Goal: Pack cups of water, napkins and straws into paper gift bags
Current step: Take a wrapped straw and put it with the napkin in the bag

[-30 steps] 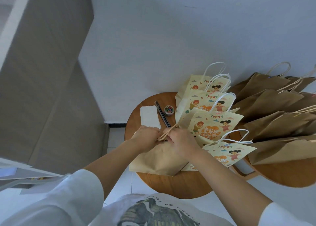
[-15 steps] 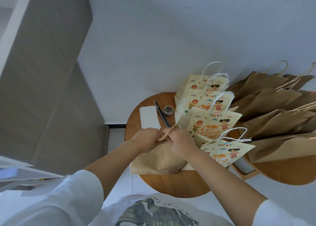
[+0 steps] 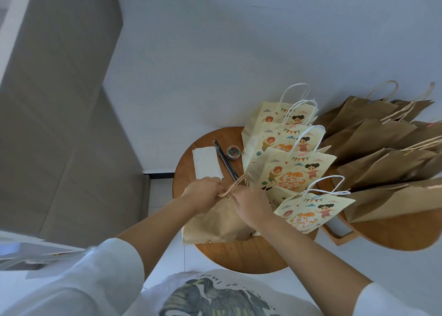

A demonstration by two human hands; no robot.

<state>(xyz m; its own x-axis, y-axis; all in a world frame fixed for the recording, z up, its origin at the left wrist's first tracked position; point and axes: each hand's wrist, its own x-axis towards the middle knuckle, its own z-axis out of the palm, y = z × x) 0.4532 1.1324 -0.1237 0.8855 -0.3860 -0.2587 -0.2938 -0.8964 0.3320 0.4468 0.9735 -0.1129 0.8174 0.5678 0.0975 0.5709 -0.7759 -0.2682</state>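
Rightward, printed bags (image 3: pixel 296 172) crowd brown bag (image 3: pixel 210 227).

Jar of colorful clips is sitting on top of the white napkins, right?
Not quite. The jar of clips stands on the bare wooden table, not on the white napkins. The black straws lie between the jar and the napkins. The head view shows it.
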